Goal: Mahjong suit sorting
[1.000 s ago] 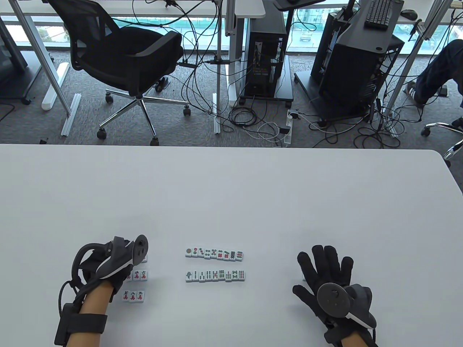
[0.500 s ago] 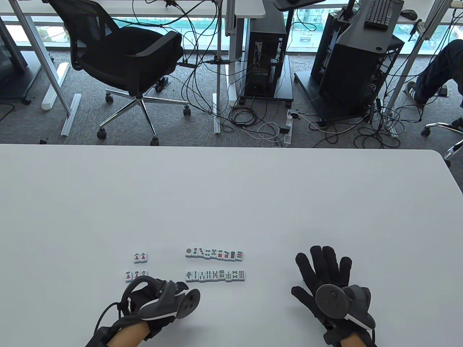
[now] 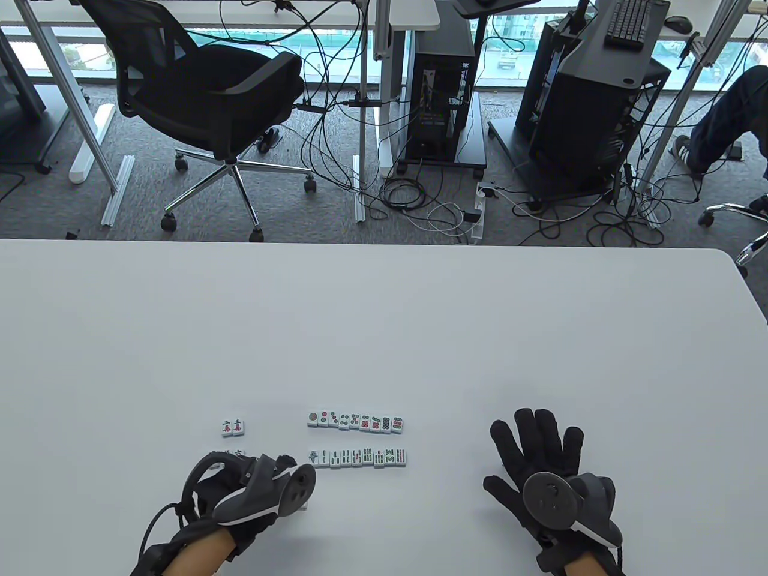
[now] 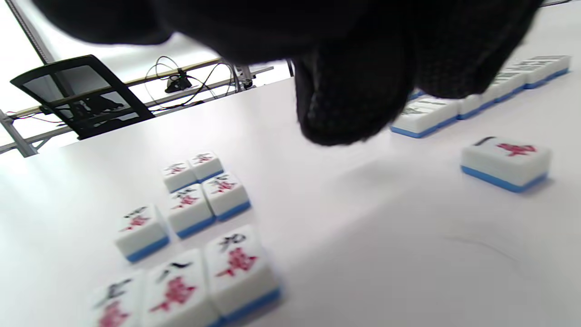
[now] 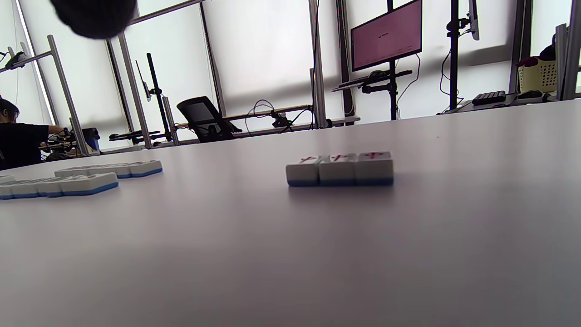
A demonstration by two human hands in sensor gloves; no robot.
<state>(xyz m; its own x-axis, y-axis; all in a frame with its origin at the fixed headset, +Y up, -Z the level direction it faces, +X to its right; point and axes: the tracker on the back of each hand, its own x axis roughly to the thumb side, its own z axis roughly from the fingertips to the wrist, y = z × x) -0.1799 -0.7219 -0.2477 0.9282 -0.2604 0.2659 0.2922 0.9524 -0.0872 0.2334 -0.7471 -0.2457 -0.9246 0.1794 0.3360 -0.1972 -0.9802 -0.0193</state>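
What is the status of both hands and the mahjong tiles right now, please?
Left hand over the character tiles, grip unclear. Right hand open, flat on table. Dot row, bamboo row lined up. Nothing obstructing.

The table [image 3: 384,324] is plain white. The tiles are white-faced over blue bases: the far row [image 3: 355,422] carries red and green circles, the near row [image 3: 358,457] green sticks (a little red among them), and the loose tile [image 4: 505,161] a red character under a black stroke. Both gloves, left hand [image 3: 240,498] and right hand [image 3: 537,459], are black, with what looks like grey trackers.
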